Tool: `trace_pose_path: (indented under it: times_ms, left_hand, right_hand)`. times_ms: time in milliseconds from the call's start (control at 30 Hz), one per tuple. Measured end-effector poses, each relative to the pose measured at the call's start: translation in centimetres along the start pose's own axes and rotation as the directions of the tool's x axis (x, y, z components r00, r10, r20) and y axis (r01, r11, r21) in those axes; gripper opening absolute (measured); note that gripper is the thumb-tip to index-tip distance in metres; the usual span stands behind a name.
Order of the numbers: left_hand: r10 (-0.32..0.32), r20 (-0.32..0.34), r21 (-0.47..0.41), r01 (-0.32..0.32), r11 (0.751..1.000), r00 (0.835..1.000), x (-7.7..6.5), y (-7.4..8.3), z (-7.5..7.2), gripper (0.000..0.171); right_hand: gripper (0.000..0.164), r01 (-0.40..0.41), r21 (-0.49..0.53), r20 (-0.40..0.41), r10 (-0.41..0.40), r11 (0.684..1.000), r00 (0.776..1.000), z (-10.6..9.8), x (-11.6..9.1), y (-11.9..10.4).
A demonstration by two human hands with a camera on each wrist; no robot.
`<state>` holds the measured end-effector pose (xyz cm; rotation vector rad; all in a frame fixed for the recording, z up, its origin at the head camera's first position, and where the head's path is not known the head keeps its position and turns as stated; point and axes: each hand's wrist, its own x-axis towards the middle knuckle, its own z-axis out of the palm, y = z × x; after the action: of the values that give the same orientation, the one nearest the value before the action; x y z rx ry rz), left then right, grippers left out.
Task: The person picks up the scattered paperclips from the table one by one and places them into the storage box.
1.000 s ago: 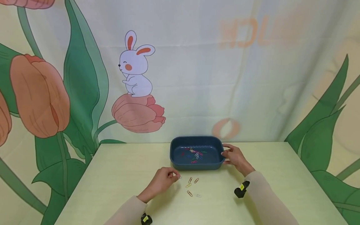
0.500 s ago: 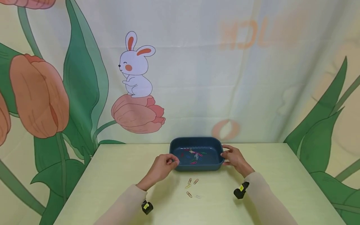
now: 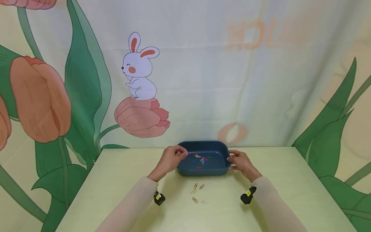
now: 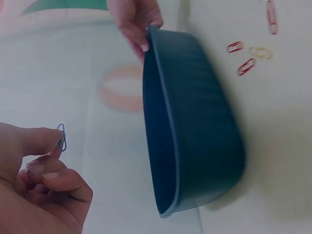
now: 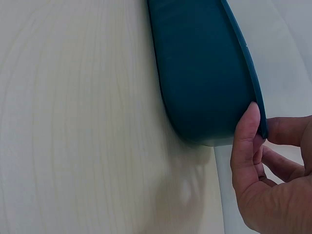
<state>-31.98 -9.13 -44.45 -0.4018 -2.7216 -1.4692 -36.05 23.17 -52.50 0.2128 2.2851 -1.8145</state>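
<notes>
A dark blue rectangular plastic bin (image 3: 203, 172) stands at the back of the table. Several coloured paper clips lie on its floor, among them a white paper clip (image 3: 202, 161). Over the bin's left rim, my left hand (image 3: 169, 161) pinches a blue paper clip (image 4: 63, 138) between thumb and forefinger, its other fingers curled in. At the opposite end my right hand (image 3: 244, 164) holds the rim, with the thumb on one side and a finger on the other, as the right wrist view shows (image 5: 273, 180).
In front of the bin, several paper clips lie on the pale wooden table (image 3: 116, 183): orange-brown clips (image 3: 202, 186), a yellow clip (image 3: 193, 191) and a white clip (image 3: 204, 202). A printed curtain (image 3: 197, 80) hangs right behind the table's back edge.
My left hand has risen from the table in front of the bin, carrying the clip up and over the bin's left rim. My right hand has stayed on the bin.
</notes>
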Motion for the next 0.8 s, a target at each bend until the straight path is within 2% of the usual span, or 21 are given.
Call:
trace_pose_path:
  times_ms: [100, 400, 633, 800]
  left_hand:
    - [-0.003, -0.025, -0.01, 0.003, 1.0, 1.0, 1.2, 0.4, 0.0, 0.016]
    - [-0.028, -0.033, -0.039, 0.026, 0.999, 0.999, 3.7, 1.1, 1.3, 0.019]
    - [-0.09, -0.046, -0.057, 0.087, 0.995, 0.995, 5.3, 0.7, 2.4, 0.017]
    - [-0.123, -0.061, -0.085, 0.118, 0.989, 0.99, 5.9, 0.3, 3.3, 0.014]
  right_hand:
    - [0.052, 0.004, 0.0, -0.001, -0.004, 1.0, 1.0, 0.0, 0.0, 0.1]
    - [0.053, 0.012, 0.004, 0.0, -0.012, 1.0, 1.0, -0.1, 0.0, 0.1]
    - [0.054, 0.009, 0.009, -0.001, -0.009, 1.0, 1.0, -0.1, -0.1, -0.2]
    - [0.052, 0.006, 0.009, -0.001, -0.006, 1.0, 1.0, 0.0, 0.0, -0.1]
